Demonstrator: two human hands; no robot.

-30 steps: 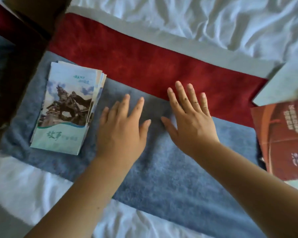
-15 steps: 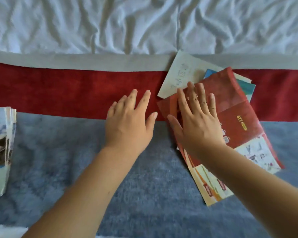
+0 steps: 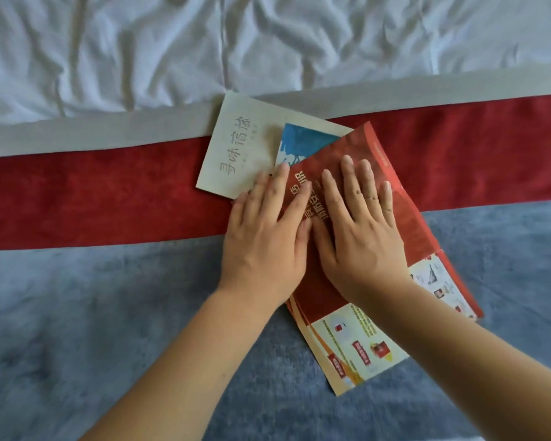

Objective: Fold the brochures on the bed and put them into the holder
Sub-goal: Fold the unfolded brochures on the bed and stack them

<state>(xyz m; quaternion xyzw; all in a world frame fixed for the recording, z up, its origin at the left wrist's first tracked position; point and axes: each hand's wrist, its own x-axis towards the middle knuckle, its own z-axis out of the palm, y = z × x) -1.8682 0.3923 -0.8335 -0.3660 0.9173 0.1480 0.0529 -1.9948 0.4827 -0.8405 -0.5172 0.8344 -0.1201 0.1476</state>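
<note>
Near the middle of the bed (image 3: 77, 313), both hands lie flat, fingers spread, on the red brochure (image 3: 404, 224): left hand (image 3: 264, 246), right hand (image 3: 360, 240). They hide its title; a cream brochure (image 3: 233, 148) and a blue one (image 3: 299, 141) lie partly covered beneath.

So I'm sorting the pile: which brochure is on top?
The red brochure, under both hands; it overlaps the cream one and the blue one.

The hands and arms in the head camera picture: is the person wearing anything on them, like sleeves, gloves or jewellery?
Both forearms are bare, with no sleeves in view. The left hand and right hand have no gloves. No watch or bracelet shows. Faint dark marks sit on the right hand's fingers; whether they are rings cannot be told.
</note>
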